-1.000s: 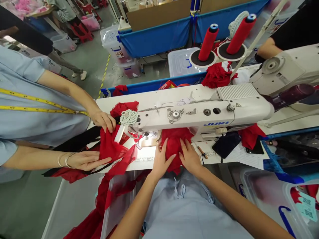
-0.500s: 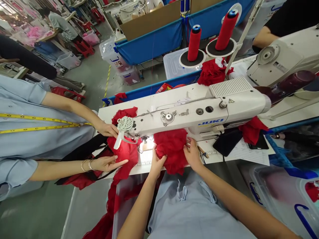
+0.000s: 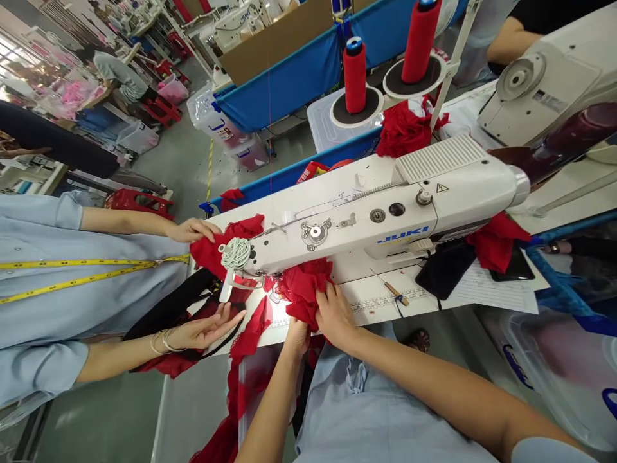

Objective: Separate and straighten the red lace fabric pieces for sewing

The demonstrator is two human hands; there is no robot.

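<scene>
Bunched red fabric (image 3: 306, 283) lies under the arm of the white sewing machine (image 3: 347, 225), close to its lit needle area. My left hand (image 3: 297, 334) grips the fabric's front edge, its fingertips partly hidden beneath the folds. On the right side of the bundle, my right hand (image 3: 335, 315) has its fingers closed on the cloth. Left of the machine head, another person's upper hand (image 3: 195, 229) rests at more red cloth (image 3: 207, 254). That person's lower hand (image 3: 207, 331) is held with fingers extended beside black straps and a red strip (image 3: 250, 328).
Two red thread cones (image 3: 355, 77) stand behind the machine. A wooden-handled pointed tool (image 3: 393, 292) lies on the bed, right of my hands. Further right are a dark phone (image 3: 446, 267) and a written sheet (image 3: 501, 289). A clear plastic bin (image 3: 554, 379) stands at lower right.
My hands have moved the red fabric left, toward the needle area, and bunched it more tightly. The other person's upper hand has shifted up and left. The view has turned slightly.
</scene>
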